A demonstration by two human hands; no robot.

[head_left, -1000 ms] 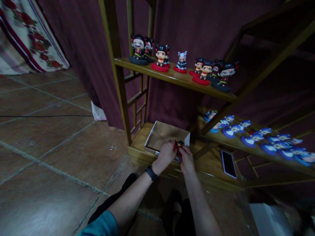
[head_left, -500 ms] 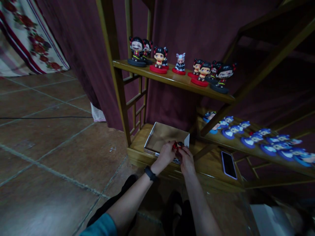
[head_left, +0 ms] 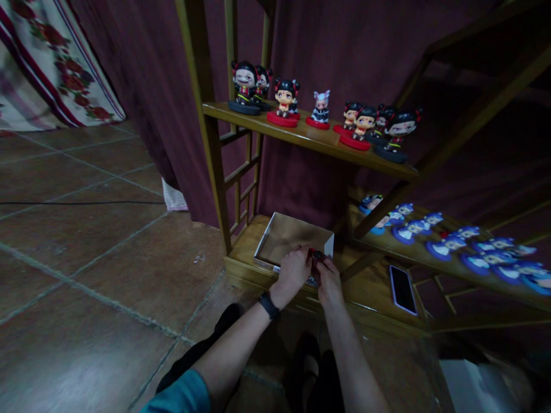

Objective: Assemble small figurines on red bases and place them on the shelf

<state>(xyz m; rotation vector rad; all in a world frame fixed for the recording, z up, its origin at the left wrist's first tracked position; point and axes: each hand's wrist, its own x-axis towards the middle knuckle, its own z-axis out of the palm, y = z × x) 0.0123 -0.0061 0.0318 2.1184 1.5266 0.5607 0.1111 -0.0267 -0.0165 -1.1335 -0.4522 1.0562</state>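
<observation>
A small figurine (head_left: 317,255), dark on top with red beside it, is pinched between my two hands; fingers cover most of it. My left hand (head_left: 295,268), with a dark band at its wrist, closes on it from the left. On the other side my right hand (head_left: 329,277) grips it with bent fingers. Both hands are over the front right part of an open cardboard box (head_left: 284,232), which sits on the lowest shelf. A small light-coloured item shows just below the fingers, too hidden to name.
Figurines on red and black bases, among them a grey-white one (head_left: 321,106), stand along the upper wooden shelf (head_left: 318,135). Several blue-and-white figurines (head_left: 445,244) fill the right shelf. A phone (head_left: 403,289) lies right of the box. A slanting wooden post (head_left: 383,209) rises between.
The figurine has turned in my fingers, so its dark top shows more now. Both hands stay over the box's front right, and the view has shifted slightly.
</observation>
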